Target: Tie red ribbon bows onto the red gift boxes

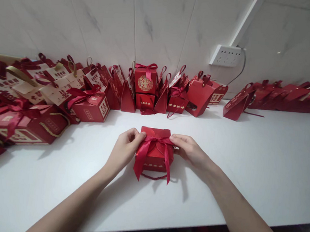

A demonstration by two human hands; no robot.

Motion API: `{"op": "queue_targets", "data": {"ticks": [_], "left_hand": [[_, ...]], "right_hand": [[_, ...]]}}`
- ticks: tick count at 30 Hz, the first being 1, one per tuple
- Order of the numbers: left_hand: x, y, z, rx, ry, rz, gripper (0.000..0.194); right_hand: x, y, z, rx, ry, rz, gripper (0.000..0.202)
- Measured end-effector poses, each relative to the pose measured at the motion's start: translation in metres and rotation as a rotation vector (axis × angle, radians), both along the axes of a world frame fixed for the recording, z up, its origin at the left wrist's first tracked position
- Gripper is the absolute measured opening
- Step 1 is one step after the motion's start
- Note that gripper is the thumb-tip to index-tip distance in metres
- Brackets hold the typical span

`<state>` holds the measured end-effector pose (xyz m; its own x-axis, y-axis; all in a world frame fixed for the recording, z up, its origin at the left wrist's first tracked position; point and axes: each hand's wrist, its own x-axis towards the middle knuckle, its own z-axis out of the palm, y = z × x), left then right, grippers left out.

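A small red gift box (154, 164) sits upright on the white table in front of me, with pale lettering on its front. Across its top runs a crimson ribbon (141, 160) tied in the middle, its two tails hanging down the front. My left hand (125, 146) pinches the ribbon at the box's left upper side, thumb on top. At the opposite side, my right hand (188, 149) has thumb and forefinger closed on the ribbon's right end. A twisted red cord handle (154, 177) lies against the table at the box's front.
Red and cream gift boxes crowd the left, among them a bow-tied box (91, 107) and a larger one (34, 125). Two stacked boxes (144, 80) stand at the back middle. More boxes (284, 96) line the wall at right, below a white power strip (226, 56).
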<state>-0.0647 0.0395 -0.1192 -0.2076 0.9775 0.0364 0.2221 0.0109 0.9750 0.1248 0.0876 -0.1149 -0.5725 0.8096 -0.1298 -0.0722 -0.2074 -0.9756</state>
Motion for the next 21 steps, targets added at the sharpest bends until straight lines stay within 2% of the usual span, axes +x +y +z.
{"op": "queue_targets", "data": {"ticks": [7,12,13,15,17,19,21], "left_hand": [[0.002,-0.001,-0.001,0.053,0.042,0.016,0.035],[-0.005,0.004,-0.003,0.014,-0.106,0.012,0.037],[-0.007,0.005,-0.002,-0.004,-0.144,-0.003,0.038],[-0.011,0.006,0.0,-0.049,-0.169,-0.067,0.039],[-0.013,0.006,0.004,-0.081,-0.114,-0.139,0.039],[-0.015,0.005,0.006,-0.079,-0.057,-0.179,0.037],[-0.015,0.005,0.009,-0.056,-0.049,-0.185,0.035]], "right_hand": [[-0.003,0.006,-0.011,-0.061,0.104,0.049,0.024],[0.014,0.016,-0.013,0.161,-0.003,0.047,0.028],[0.019,0.017,-0.012,0.213,-0.025,0.079,0.034],[0.026,0.017,-0.009,0.287,-0.1,0.193,0.07],[0.027,0.015,-0.006,0.306,-0.202,0.297,0.102],[0.022,0.01,-0.006,0.287,-0.27,0.324,0.112],[0.016,0.007,-0.008,0.302,-0.273,0.302,0.106]]}}
